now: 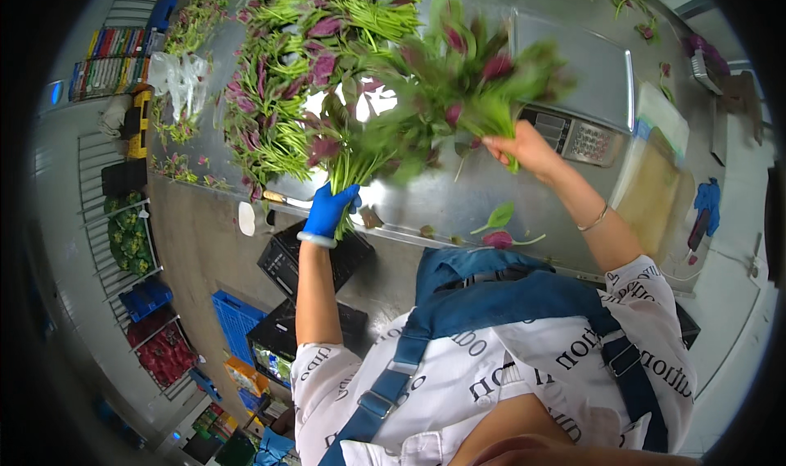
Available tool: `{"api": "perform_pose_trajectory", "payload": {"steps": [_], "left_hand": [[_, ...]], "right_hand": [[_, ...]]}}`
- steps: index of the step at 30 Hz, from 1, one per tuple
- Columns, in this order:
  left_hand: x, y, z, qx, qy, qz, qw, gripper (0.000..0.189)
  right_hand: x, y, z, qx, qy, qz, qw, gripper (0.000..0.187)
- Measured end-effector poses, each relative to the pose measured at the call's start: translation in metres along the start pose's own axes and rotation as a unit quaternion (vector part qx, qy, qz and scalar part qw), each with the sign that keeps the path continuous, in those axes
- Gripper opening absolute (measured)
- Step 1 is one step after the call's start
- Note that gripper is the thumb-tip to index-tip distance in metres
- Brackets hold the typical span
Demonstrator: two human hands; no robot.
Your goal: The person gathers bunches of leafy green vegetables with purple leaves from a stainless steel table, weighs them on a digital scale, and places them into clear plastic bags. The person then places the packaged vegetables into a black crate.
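Note:
My left hand [329, 211], in a blue glove, is closed around the stems of a bunch of amaranth [350, 159] with green and purple leaves, at the table's front edge. My bare right hand [527, 148] grips the stems of another amaranth bunch [491, 91], lifted over the table and blurred. Its leaves spread to the left and up. Beside my left hand lies a knife [279, 198] with a light handle, its blade partly hidden by the glove. A large pile of amaranth bunches [276, 91] covers the table's left and far parts.
The metal table [430, 205] carries a digital scale [589, 143], a cutting board [654, 199], a clear plastic bag [181, 82] and loose leaves [498, 217]. Black crates [288, 254] stand on the floor below its edge. A blue glove [708, 202] lies at the right.

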State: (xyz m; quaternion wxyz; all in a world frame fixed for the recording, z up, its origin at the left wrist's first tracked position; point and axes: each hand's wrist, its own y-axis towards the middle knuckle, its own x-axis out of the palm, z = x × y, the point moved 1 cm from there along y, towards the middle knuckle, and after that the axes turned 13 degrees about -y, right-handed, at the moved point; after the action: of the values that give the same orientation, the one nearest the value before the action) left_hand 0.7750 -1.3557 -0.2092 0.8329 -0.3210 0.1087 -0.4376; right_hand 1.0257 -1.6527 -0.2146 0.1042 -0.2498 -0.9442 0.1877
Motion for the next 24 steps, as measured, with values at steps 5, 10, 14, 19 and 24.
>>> {"api": "perform_pose_trajectory", "payload": {"steps": [5, 10, 14, 19, 24], "left_hand": [[-0.003, -0.019, 0.039, 0.074, -0.150, -0.023, 0.986, 0.016], [-0.004, 0.001, 0.041, -0.009, -0.120, -0.015, 0.993, 0.025], [0.084, 0.034, 0.110, 0.127, -0.204, -0.056, 0.969, 0.025], [0.265, 0.078, 0.139, 0.251, -0.195, -0.150, 0.936, 0.017], [0.426, 0.146, 0.045, 0.195, -0.171, -0.247, 0.934, 0.018]], "right_hand": [[-0.004, -0.049, -0.017, 0.020, 0.240, -0.066, 0.968, 0.016], [-0.036, -0.065, 0.010, 0.137, 0.064, 0.033, 0.988, 0.017], [-0.098, -0.103, -0.063, -0.101, 0.069, 0.276, 0.953, 0.021], [-0.155, -0.104, -0.106, -0.267, 0.055, 0.425, 0.863, 0.019], [-0.196, -0.050, -0.028, -0.097, -0.124, 0.525, 0.836, 0.020]]}}
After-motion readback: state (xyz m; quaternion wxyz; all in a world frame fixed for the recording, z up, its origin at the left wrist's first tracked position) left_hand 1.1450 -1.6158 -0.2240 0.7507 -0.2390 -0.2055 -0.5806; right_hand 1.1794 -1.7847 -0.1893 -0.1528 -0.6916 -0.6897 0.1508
